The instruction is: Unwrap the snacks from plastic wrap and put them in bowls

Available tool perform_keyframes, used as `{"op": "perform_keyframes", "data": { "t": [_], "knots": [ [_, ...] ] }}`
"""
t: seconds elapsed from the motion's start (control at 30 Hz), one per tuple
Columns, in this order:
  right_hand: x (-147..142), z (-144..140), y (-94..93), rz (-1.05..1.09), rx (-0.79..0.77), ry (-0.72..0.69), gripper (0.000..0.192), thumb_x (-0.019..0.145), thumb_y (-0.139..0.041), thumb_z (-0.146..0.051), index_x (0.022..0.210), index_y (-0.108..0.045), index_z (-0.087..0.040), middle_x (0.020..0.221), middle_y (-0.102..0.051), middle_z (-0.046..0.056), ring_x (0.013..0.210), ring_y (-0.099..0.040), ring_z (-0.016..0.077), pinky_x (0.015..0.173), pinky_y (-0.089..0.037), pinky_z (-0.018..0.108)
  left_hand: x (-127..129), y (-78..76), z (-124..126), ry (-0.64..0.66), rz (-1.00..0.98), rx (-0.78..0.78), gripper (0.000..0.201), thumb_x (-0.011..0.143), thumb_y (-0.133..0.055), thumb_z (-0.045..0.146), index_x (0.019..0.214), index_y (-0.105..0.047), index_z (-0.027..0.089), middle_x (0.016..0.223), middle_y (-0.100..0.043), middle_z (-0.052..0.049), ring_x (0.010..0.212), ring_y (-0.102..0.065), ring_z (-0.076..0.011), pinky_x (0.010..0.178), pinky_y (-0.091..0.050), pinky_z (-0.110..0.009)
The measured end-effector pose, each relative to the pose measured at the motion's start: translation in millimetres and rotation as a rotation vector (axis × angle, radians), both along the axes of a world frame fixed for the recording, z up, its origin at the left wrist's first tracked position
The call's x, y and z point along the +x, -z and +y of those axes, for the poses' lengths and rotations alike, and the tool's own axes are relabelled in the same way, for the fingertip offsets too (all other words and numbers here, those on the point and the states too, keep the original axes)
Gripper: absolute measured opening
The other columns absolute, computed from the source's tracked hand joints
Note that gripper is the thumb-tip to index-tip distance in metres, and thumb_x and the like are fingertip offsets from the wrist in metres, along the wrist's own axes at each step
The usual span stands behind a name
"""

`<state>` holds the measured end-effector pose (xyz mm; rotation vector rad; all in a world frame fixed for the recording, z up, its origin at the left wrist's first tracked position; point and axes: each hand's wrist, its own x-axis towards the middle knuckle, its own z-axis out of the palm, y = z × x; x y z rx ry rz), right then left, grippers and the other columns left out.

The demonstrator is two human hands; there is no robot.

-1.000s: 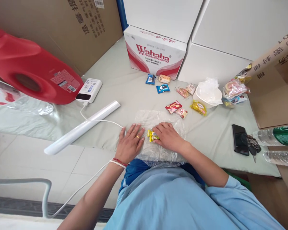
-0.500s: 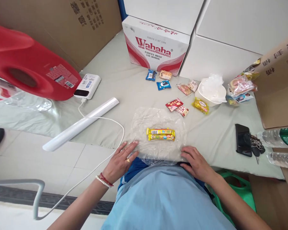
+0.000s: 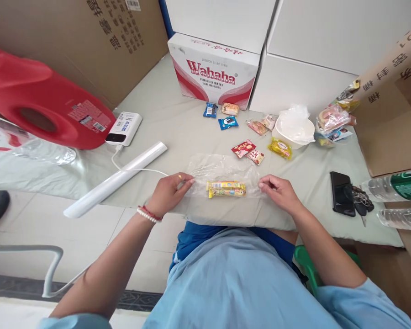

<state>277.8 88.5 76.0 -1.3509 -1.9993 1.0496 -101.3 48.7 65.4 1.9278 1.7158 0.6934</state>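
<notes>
A thin clear plastic bag [image 3: 222, 166] lies on the cloth-covered table, its near edge lifted and folded toward the snacks. Two yellow snack sticks [image 3: 226, 188] rest side by side on it, partly under the film. My left hand [image 3: 173, 189] pinches the bag's left corner between thumb and fingers. At the opposite corner my right hand [image 3: 277, 189] pinches the film in the same way. Beyond the bag lie a red snack packet [image 3: 243, 148] and a pale one [image 3: 255, 156].
Farther back are small snack packets, a white bowl [image 3: 294, 132] holding a plastic bag, and a Wahaha box [image 3: 214, 71]. To the left are a white tube [image 3: 116, 178], a power bank [image 3: 125, 128] and a red jug [image 3: 51, 100]. A phone [image 3: 341, 193], keys and bottles lie right.
Both hands moved from lying at the bag's near corners to pinching them and carrying the near edge forward over the snack sticks. The view has shifted slightly.
</notes>
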Motion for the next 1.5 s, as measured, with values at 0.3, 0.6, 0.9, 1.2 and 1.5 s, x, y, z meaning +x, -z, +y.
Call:
{"op": "perform_keyframes", "data": {
  "t": [0.3, 0.6, 0.9, 1.2, 1.5],
  "knots": [
    [-14.6, 31.4, 23.1, -0.553, -0.026, 0.126, 0.022, 0.095, -0.056, -0.029, 0.113, -0.066, -0.022, 0.084, -0.072, 0.002, 0.075, -0.062, 0.0189, 0.066, -0.039, 0.027, 3.7, 16.9, 31.0, -0.375, 0.186, 0.171, 0.033, 0.093, -0.049, 0.035, 0.11, -0.073, 0.017, 0.115, -0.07, -0.016, 0.108, -0.065, -0.0318, 0.095, -0.052, -0.047],
    [-48.8, 53.0, -16.3, -0.501, 0.44, 0.047, 0.029, 0.101, -0.046, -0.024, 0.12, -0.067, -0.017, 0.111, -0.07, 0.014, 0.107, -0.06, 0.0299, 0.092, -0.047, 0.041, 82.0, -5.5, -44.2, -0.082, 0.121, 0.603, 0.026, 0.094, -0.055, 0.018, 0.113, -0.07, 0.028, 0.106, -0.072, -0.007, 0.108, -0.066, -0.0268, 0.097, -0.044, -0.048],
    [-137.8, 108.4, -0.7, -0.746, 0.2, -0.355, 0.053, 0.092, -0.069, -0.028, 0.139, -0.054, -0.007, 0.127, -0.067, 0.023, 0.117, -0.06, 0.0341, 0.097, -0.046, 0.041, 120.5, 25.1, -17.0, 0.139, 0.326, 0.366, 0.036, 0.1, -0.049, 0.014, 0.131, -0.067, 0.02, 0.13, -0.072, -0.011, 0.123, -0.062, -0.0269, 0.095, -0.043, -0.044],
    [-126.2, 112.1, -22.7, -0.462, 0.25, -0.53, 0.008, 0.09, -0.065, -0.017, 0.093, -0.072, -0.016, 0.103, -0.068, 0.009, 0.098, -0.061, 0.0206, 0.09, -0.043, 0.029, 117.9, 27.6, -24.3, 0.065, 0.351, 0.433, 0.03, 0.099, -0.053, 0.017, 0.12, -0.073, 0.025, 0.127, -0.071, -0.01, 0.118, -0.058, -0.0284, 0.089, -0.044, -0.044],
    [-91.0, 21.1, -5.7, -0.309, 0.419, -0.573, 0.038, 0.102, -0.047, -0.02, 0.135, -0.065, -0.024, 0.099, -0.063, 0.006, 0.081, -0.059, 0.0165, 0.069, -0.044, 0.026, 106.1, 32.4, -19.0, 0.034, 0.33, 0.319, 0.025, 0.099, -0.053, 0.018, 0.094, -0.076, 0.024, 0.09, -0.07, -0.01, 0.092, -0.06, -0.0274, 0.076, -0.044, -0.044]
  ]
}}
